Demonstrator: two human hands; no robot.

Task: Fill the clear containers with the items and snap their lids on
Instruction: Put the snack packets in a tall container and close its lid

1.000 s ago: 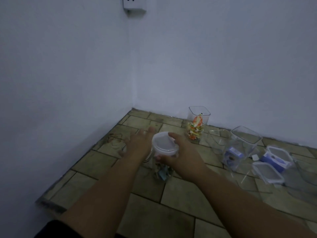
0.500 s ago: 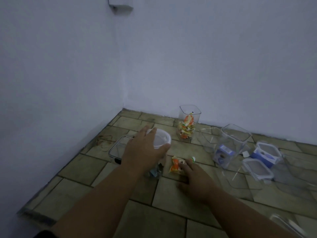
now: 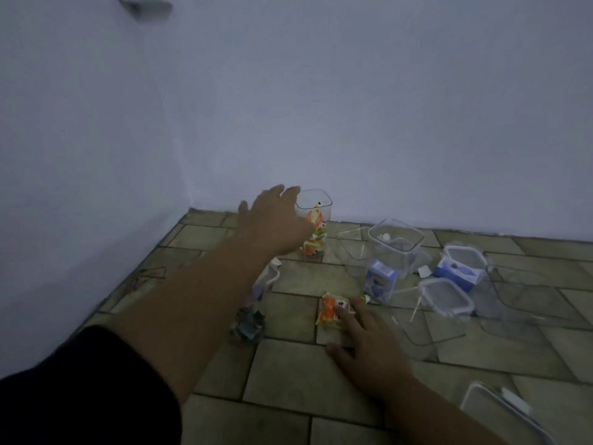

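Two pale walls (image 3: 401,101), tiled floor (image 3: 288,377), clear containers (image 3: 395,252)

Blurred left hand (image 3: 276,220) partly hides the tall container (image 3: 317,213); corner lid (image 3: 491,406) is cropped

Light is dim, flat and bluish with only faint soft shadows on the floor (image 3: 288,374), left hand (image 3: 272,221) and wall fixture (image 3: 146,6) smear with motion blur, clear containers (image 3: 396,252) look murky, wide-angle bending at edges.
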